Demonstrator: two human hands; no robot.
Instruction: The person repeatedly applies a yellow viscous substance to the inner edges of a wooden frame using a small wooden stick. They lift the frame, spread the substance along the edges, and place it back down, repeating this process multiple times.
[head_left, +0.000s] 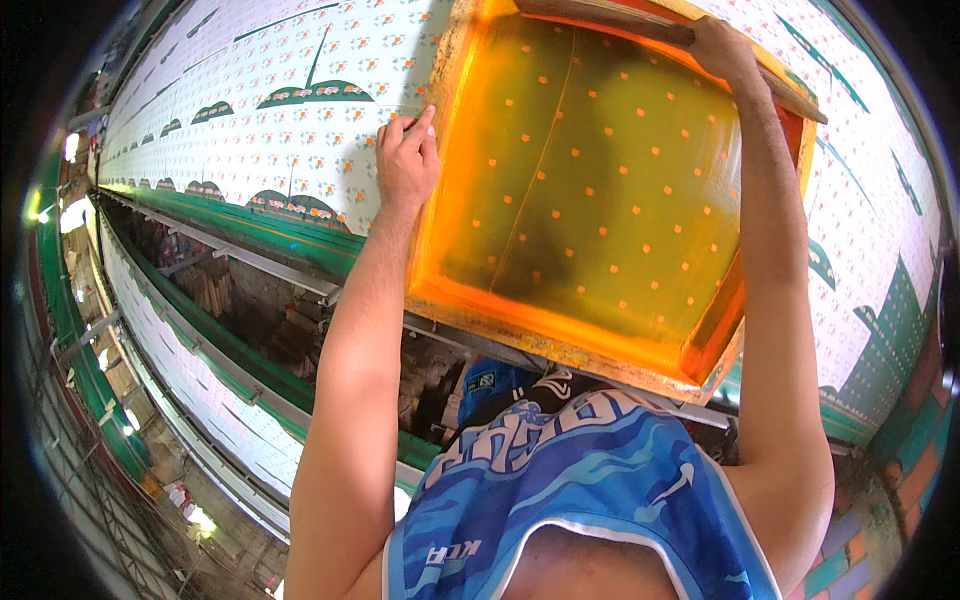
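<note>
A screen-printing frame (570, 349) with wooden rails and orange-stained inner walls lies over white printed fabric (315, 135). Small orange motifs dot its olive mesh (622, 225), and a thin line runs down the mesh. My right hand (724, 52) grips a long wooden squeegee (615, 19) at the frame's far side; the blade edge is hidden. At the outer left rail, my left hand (409, 161) has its fingers bent and its fingertips against or right beside the wood. Whether it holds the rail I cannot tell. My right forearm covers part of the right rail.
The fabric, patterned with small orange flowers and dark green shapes, covers a long table with a green edge (300, 244). A metal rail (232, 251) runs along that edge. Left of a dark gap with stacked material (214, 292) stands another long fabric-covered table (225, 420).
</note>
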